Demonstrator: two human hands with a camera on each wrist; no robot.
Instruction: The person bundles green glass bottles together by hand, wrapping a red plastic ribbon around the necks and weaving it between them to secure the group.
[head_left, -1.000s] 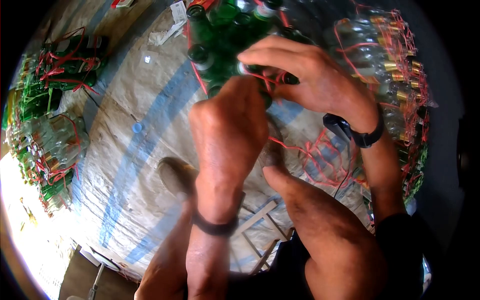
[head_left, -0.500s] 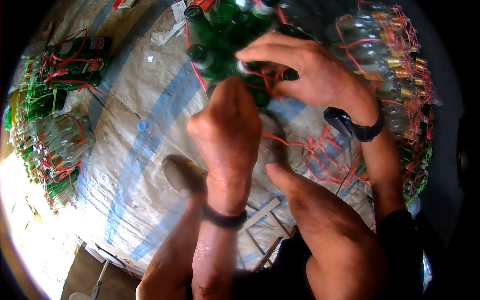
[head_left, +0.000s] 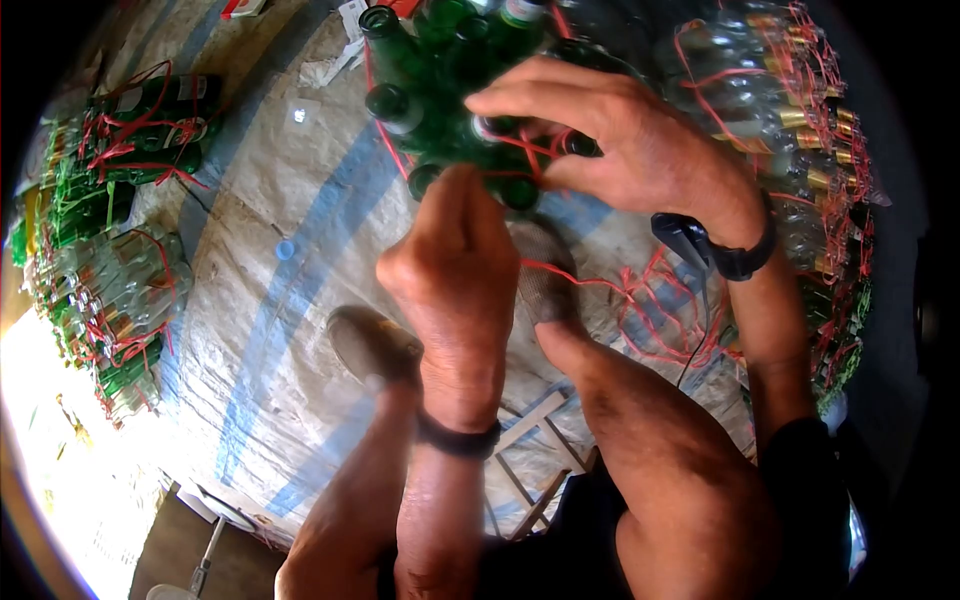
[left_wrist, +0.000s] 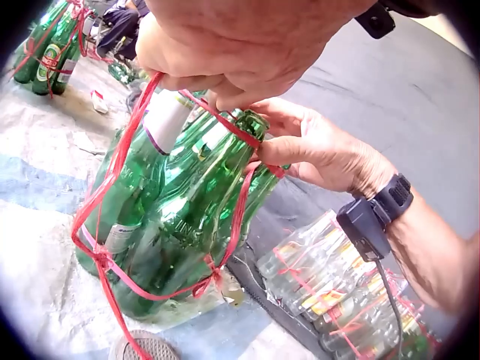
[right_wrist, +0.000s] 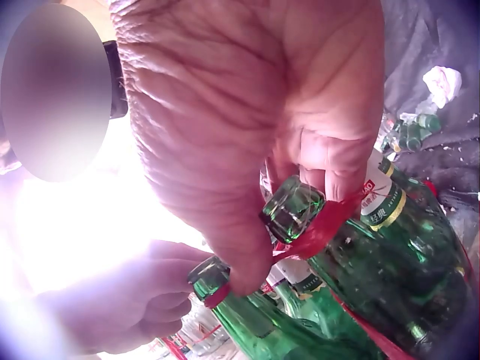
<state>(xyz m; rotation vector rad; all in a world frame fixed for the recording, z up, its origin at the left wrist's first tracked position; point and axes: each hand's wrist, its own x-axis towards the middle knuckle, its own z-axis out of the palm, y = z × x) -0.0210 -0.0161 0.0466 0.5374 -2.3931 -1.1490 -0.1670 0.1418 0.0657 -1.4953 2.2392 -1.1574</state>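
Observation:
A bundle of green glass beer bottles (head_left: 440,110) stands upright on the floor in front of the person, bound with red plastic string (left_wrist: 120,165). My left hand (head_left: 450,270) is a fist at the bundle's near side and grips the string, which hangs down from it in the left wrist view. My right hand (head_left: 640,140) curves over the bundle's right side. Its thumb and fingers hold a bottle neck (right_wrist: 294,211) with red string looped round it. Beside the thumb in the right wrist view is a second bottle neck (right_wrist: 208,276); the left fingertips are hidden in the head view.
Tied bundles of clear bottles (head_left: 745,110) lie along the right. At the left lie more green bottles (head_left: 160,125) and clear ones (head_left: 120,275). Loose red string (head_left: 665,320) lies by the right foot. A blue cap (head_left: 286,249) sits on the floor sheet (head_left: 270,340).
My left fist has drawn back slightly toward the body, uncovering the near bottle tops. My right hand stays at the bottle neck almost unmoved.

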